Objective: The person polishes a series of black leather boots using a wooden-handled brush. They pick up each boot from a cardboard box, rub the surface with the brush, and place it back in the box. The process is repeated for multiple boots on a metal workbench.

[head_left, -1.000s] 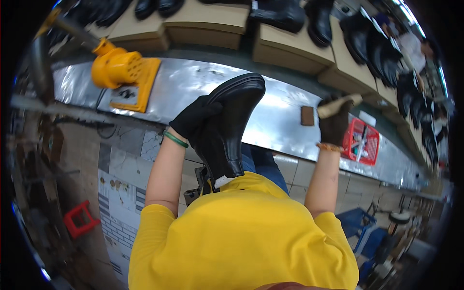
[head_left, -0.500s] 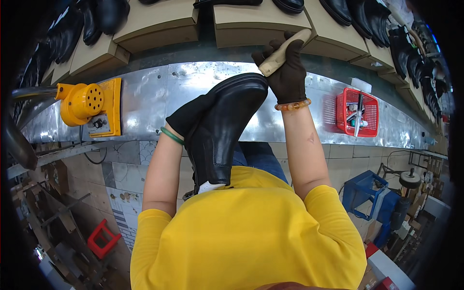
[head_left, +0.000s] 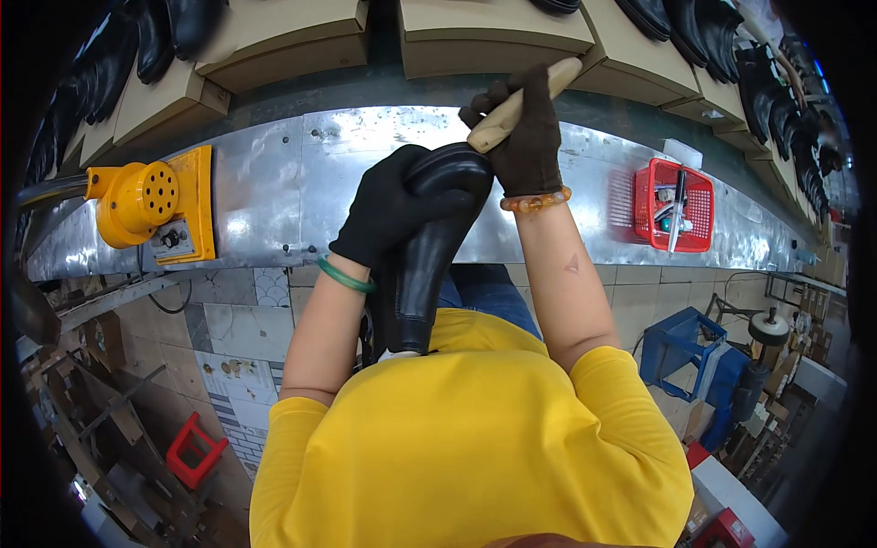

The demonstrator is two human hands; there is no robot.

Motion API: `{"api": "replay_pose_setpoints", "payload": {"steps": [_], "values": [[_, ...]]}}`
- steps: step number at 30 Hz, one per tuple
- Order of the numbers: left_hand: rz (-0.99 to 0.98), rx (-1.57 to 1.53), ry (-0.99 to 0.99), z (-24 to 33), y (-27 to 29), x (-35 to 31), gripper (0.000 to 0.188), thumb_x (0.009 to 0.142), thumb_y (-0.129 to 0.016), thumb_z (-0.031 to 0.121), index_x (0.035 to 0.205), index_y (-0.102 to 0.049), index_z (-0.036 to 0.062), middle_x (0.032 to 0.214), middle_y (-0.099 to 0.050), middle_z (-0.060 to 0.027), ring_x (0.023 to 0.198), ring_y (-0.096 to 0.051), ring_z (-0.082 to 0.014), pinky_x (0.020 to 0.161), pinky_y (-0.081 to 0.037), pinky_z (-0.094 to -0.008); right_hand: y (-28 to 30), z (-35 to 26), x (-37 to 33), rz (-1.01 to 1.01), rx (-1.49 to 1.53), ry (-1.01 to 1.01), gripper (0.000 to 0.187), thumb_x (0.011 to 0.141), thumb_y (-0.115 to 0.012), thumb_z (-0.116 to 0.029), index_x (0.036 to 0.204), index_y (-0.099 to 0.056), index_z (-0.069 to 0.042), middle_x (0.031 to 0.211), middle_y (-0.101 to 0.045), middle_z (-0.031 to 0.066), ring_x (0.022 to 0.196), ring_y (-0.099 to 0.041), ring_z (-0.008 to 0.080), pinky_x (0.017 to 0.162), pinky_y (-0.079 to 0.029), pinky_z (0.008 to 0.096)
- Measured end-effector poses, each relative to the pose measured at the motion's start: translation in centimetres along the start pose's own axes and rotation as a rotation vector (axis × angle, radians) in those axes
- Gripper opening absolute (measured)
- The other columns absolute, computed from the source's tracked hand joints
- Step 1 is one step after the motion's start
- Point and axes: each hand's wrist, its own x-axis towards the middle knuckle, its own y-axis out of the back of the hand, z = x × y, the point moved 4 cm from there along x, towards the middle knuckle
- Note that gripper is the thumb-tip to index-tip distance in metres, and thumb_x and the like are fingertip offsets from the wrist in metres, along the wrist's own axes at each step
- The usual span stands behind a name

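A black leather ankle boot (head_left: 429, 239) slants across the metal bench's near edge, its toe pointing away and its top end against my yellow shirt. My left hand (head_left: 402, 199), in a black glove, is wrapped round the boot's front part, with the thumb across the upper. Beside the toe my right hand (head_left: 530, 137), in a dark brown glove, grips a pale beige, tapered piece (head_left: 525, 105) that looks like wood. Its lower end is close to the boot's toe; whether they touch I cannot tell. The far side of the boot is hidden.
On the metal bench (head_left: 265, 183) a yellow blower-like machine (head_left: 151, 203) stands left, and a red basket (head_left: 650, 205) of small tools right. Cardboard boxes (head_left: 493, 50) bearing black footwear line the back. A red stool (head_left: 195, 449) and a blue metal frame (head_left: 681, 347) stand on the floor.
My left hand has come up over the boot's front part, and the boot has turned so more of its upper faces up. My right hand has shifted slightly left with the beige piece.
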Motion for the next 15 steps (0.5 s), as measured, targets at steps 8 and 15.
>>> {"api": "replay_pose_setpoints", "payload": {"steps": [8, 15], "values": [[-0.094, 0.298, 0.049, 1.4, -3.0, 0.8, 0.059, 0.057, -0.075, 0.049, 0.091, -0.061, 0.0037, 0.085, -0.065, -0.0148, 0.077, -0.063, -0.0271, 0.071, -0.048, -0.0337, 1.6, -1.1, 0.6, 0.009, -0.307, -0.161, 0.020, 0.083, -0.060, -0.024, 0.077, -0.048, -0.009, 0.064, -0.045, 0.0014, 0.056, -0.045, 0.0135, 0.049, -0.037, 0.0277], [-0.234, 0.426, 0.098, 1.0, -5.3, 1.9, 0.066, 0.057, -0.068, 0.060, 0.092, -0.062, 0.0041, 0.089, -0.064, -0.0155, 0.082, -0.062, -0.0300, 0.075, -0.048, -0.0380, 5.7, -1.3, 0.6, 0.073, -0.190, -0.164, 0.015, 0.080, -0.061, -0.017, 0.077, -0.048, -0.010, 0.064, -0.044, 0.0007, 0.055, -0.043, 0.0125, 0.047, -0.035, 0.0269]]}}
